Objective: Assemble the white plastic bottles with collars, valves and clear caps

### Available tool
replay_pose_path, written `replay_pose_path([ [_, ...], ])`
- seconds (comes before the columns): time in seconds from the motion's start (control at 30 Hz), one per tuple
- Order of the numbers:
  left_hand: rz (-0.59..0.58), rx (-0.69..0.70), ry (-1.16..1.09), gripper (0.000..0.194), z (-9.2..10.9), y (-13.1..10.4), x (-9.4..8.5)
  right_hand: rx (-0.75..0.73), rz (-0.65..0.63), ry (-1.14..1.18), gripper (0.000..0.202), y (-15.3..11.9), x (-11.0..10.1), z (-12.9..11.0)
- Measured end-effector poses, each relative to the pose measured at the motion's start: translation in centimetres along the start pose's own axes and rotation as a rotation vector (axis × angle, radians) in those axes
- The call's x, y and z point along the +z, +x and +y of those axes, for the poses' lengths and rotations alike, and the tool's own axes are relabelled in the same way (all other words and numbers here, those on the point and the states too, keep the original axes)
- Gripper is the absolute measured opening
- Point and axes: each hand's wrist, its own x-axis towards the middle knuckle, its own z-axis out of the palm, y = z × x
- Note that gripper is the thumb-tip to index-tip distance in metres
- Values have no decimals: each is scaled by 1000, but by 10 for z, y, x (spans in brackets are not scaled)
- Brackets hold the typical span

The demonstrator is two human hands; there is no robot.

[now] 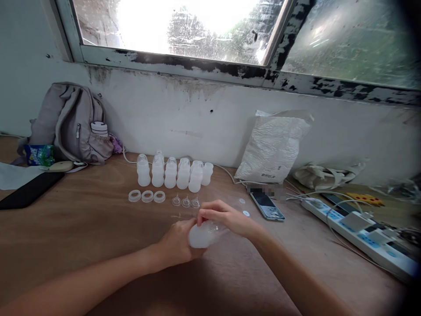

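A frosted white baby bottle (200, 237) lies tilted between my two hands just above the table, its clear top end pointing right. My left hand (177, 243) is wrapped round the bottle's body from the left. Over the clear end, my right hand (227, 217) is closed with its fingers curled on the bottle; the exact grip there is partly hidden. Beyond my hands stand several bottles (170, 173) in a row, most with clear domed caps. In front of them lie three white collar rings (147, 196) and three clear teats (186, 201).
Right of my hands lie small white discs (246, 213) and a phone (267, 205). A white plastic parcel (272, 147) leans on the wall. Farther right runs a power strip (348, 230) with cables. At left are a grey backpack (70, 123) and a black flat object (29, 191).
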Motion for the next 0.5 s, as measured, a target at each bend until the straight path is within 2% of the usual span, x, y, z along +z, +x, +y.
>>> replay_pose_path([
  [0.3,16,39,143,28,3,3,3,25,-47,-116,28,-1,-2,5],
  [0.5,5,49,171,31,0,4,4,53,-18,-125,28,-3,2,1],
])
